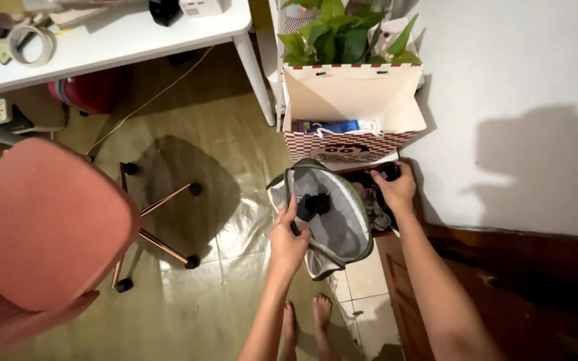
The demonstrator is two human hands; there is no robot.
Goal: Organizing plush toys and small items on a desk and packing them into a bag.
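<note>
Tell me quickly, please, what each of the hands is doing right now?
Left hand: closed on the rim of the open grey-lined bag.
Right hand: closed on a black item; what it is cannot be told.

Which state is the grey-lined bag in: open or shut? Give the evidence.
Open. The left hand holds the bag by its rim, its mouth gapes wide, and the grey lining and a dark item inside are visible.
</note>
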